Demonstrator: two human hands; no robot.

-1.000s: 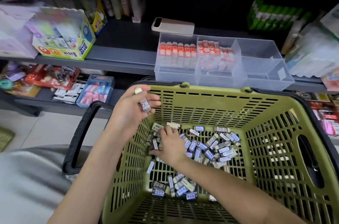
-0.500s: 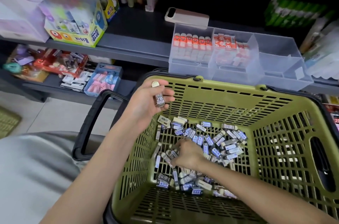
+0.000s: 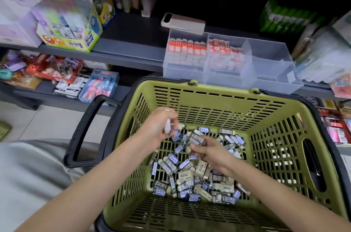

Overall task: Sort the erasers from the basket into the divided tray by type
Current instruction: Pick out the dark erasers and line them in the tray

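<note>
Basket [image 3: 218, 98]: olive-green slatted plastic, black rim, one black handle [image 3: 85, 133] folded out to the left side. It stood on the floor in front of the shelf [image 3: 129, 47].

Erasers [image 3: 190, 171]: a loose heap on the basket floor, bunched toward the near and middle part. Sleeves were dark grey marked "2B", blue-and-white, and beige; they lay at all angles, many touching or overlapping.

Left hand [image 3: 161, 127]: inside the basket by its left wall, raised above the heap. The fingers were curled together around a small pale item, blurred; it could not be told what kind of eraser it was.

Right hand [image 3: 207, 150]: lower, over the middle of the heap. Thumb and fingers were pinched on a dark "2B" eraser [image 3: 197, 139], lifted just clear of the pile and close beside the left hand.

Divided tray [image 3: 269, 60]: clear plastic, on the shelf directly behind the basket, three compartments in a row. Left compartment held a neat upright row of orange-topped erasers [image 3: 187, 49]. Middle compartment held orange-and-white erasers [image 3: 224, 53], less orderly. Right compartment showed only its clear walls.

Phone [image 3: 183, 22]: pale, lying flat on the shelf, just behind the tray's left end.

Glue box [image 3: 70, 28]: yellow display carton marked "POWER GLUE", on the same shelf, well to the left of the tray.

Lower shelf, left: a blue box of pink and blue items [image 3: 98, 87], beside assorted red packets.
</note>
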